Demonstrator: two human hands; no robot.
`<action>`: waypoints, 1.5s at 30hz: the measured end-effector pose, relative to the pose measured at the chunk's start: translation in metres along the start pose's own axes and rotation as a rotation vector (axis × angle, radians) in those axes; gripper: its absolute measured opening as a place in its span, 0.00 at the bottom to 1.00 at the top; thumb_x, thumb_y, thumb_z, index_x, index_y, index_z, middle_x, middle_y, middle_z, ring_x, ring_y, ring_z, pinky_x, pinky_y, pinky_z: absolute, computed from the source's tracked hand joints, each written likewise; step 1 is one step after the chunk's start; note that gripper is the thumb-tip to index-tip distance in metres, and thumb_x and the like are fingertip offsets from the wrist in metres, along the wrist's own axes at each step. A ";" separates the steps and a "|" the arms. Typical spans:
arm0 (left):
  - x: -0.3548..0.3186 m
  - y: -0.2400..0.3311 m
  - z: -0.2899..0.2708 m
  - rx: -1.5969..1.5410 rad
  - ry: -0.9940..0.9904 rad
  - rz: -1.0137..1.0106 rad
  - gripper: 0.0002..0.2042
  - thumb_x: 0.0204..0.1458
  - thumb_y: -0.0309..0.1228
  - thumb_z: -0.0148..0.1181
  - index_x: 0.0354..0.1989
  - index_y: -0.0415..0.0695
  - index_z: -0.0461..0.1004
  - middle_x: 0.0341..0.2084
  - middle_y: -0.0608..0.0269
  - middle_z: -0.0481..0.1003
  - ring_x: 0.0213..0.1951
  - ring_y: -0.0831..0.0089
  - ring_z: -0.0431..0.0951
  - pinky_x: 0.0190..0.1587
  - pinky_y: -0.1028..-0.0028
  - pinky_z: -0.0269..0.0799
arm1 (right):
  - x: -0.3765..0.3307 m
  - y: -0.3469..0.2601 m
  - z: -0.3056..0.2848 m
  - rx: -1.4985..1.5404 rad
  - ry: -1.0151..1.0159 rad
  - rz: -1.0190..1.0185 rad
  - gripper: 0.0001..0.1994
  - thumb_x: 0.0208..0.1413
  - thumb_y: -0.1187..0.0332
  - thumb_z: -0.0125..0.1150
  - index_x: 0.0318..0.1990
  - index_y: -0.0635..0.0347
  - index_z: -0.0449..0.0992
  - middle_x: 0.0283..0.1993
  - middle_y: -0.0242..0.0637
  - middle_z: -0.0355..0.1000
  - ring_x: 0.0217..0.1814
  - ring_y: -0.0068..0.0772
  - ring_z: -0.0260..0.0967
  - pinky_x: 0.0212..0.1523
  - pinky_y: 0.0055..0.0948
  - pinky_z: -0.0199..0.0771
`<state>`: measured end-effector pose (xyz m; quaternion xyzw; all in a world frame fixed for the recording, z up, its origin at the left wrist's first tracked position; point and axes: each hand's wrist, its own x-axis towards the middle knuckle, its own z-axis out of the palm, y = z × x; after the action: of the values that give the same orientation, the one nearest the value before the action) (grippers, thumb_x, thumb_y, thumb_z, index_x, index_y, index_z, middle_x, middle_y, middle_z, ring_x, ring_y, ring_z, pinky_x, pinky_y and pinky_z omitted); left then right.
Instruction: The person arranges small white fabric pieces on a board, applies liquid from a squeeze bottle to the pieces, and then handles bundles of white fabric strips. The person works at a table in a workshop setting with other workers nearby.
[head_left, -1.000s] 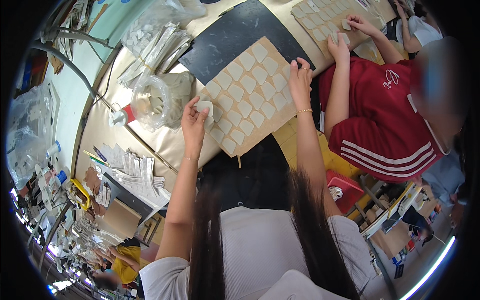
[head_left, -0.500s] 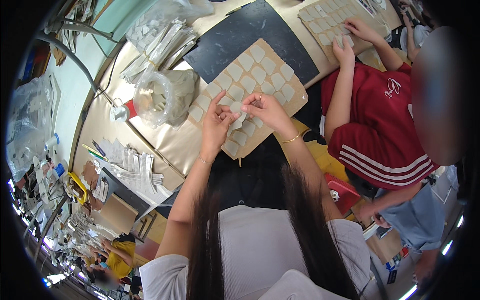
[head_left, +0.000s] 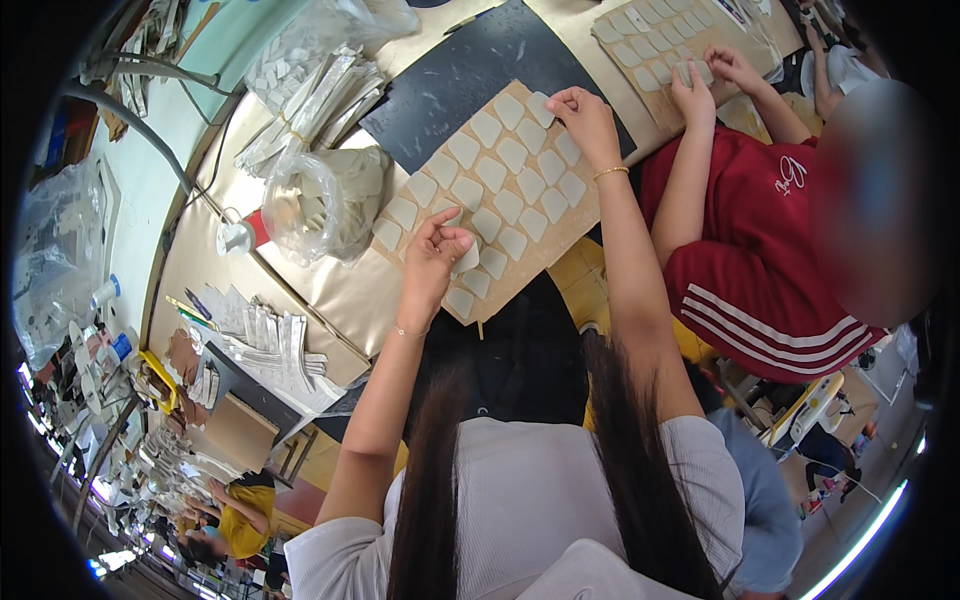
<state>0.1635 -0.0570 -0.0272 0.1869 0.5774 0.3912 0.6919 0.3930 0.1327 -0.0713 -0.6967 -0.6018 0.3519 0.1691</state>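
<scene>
A tan board (head_left: pixel 545 245) lies tilted before me, covered with rows of pale, flat, four-sided pieces (head_left: pixel 511 154). My right hand (head_left: pixel 587 122) reaches to the board's far right corner, its fingertips pinched on the edge of one pale piece (head_left: pixel 538 110) there. Over the board's near left part, my left hand (head_left: pixel 438 262) is closed with curled fingers. Another pale piece (head_left: pixel 467 259) shows just below its thumb and appears held; the palm is hidden, so I cannot tell how many pieces are in it.
A black mat (head_left: pixel 480 75) lies beyond the board. Left of it are a plastic bag of pale pieces (head_left: pixel 325 205), a bundle of strips (head_left: pixel 315 105) and a white spool (head_left: pixel 236 237). A co-worker in red (head_left: pixel 740 220) handles similar pieces on another board (head_left: pixel 640 45) at right.
My hands were together over the board's middle. The right hand has moved away to the far right corner with a pale piece, while the left has stayed near its place, slightly lower.
</scene>
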 end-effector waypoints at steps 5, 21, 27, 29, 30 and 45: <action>0.002 -0.005 -0.005 0.028 0.044 0.022 0.20 0.52 0.20 0.58 0.55 0.39 0.66 0.33 0.68 0.73 0.35 0.83 0.72 0.40 0.83 0.67 | -0.001 0.001 0.013 -0.124 0.040 -0.029 0.11 0.50 0.59 0.64 0.33 0.56 0.77 0.31 0.33 0.77 0.36 0.34 0.74 0.42 0.39 0.65; 0.007 0.014 0.003 -0.138 0.026 0.036 0.25 0.52 0.17 0.54 0.60 0.41 0.58 0.42 0.63 0.70 0.36 0.82 0.73 0.30 0.87 0.66 | -0.065 -0.024 0.014 0.139 -0.112 -0.215 0.20 0.47 0.62 0.67 0.48 0.51 0.70 0.44 0.35 0.66 0.45 0.37 0.66 0.45 0.35 0.65; 0.005 0.011 0.009 -0.131 -0.043 0.019 0.24 0.54 0.17 0.51 0.60 0.41 0.58 0.44 0.59 0.70 0.39 0.78 0.74 0.34 0.84 0.69 | -0.155 -0.061 0.013 -0.007 -0.157 -0.792 0.09 0.48 0.72 0.64 0.39 0.56 0.76 0.36 0.33 0.69 0.31 0.25 0.67 0.37 0.25 0.69; 0.002 0.012 0.012 -0.137 -0.091 -0.092 0.23 0.55 0.18 0.50 0.60 0.41 0.58 0.46 0.58 0.70 0.42 0.75 0.75 0.39 0.81 0.71 | -0.159 -0.048 0.016 0.117 -0.160 -0.726 0.07 0.50 0.71 0.63 0.37 0.58 0.76 0.33 0.32 0.70 0.31 0.22 0.67 0.35 0.24 0.69; 0.000 0.014 0.013 -0.138 -0.114 -0.146 0.22 0.56 0.19 0.50 0.60 0.41 0.58 0.47 0.57 0.69 0.43 0.74 0.75 0.41 0.80 0.72 | -0.161 -0.042 0.017 0.180 -0.160 -0.694 0.06 0.51 0.71 0.62 0.36 0.59 0.76 0.31 0.32 0.70 0.30 0.21 0.67 0.33 0.23 0.69; -0.006 0.091 -0.111 0.430 0.478 0.538 0.15 0.59 0.29 0.52 0.53 0.36 0.68 0.40 0.59 0.74 0.36 0.76 0.75 0.37 0.78 0.71 | -0.089 0.063 -0.021 0.236 0.120 0.253 0.11 0.50 0.69 0.65 0.39 0.64 0.75 0.29 0.38 0.77 0.27 0.25 0.74 0.31 0.24 0.73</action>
<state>0.0291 -0.0266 0.0123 0.3751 0.7208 0.4610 0.3568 0.4507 0.0379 -0.0728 -0.7619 -0.4528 0.3962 0.2397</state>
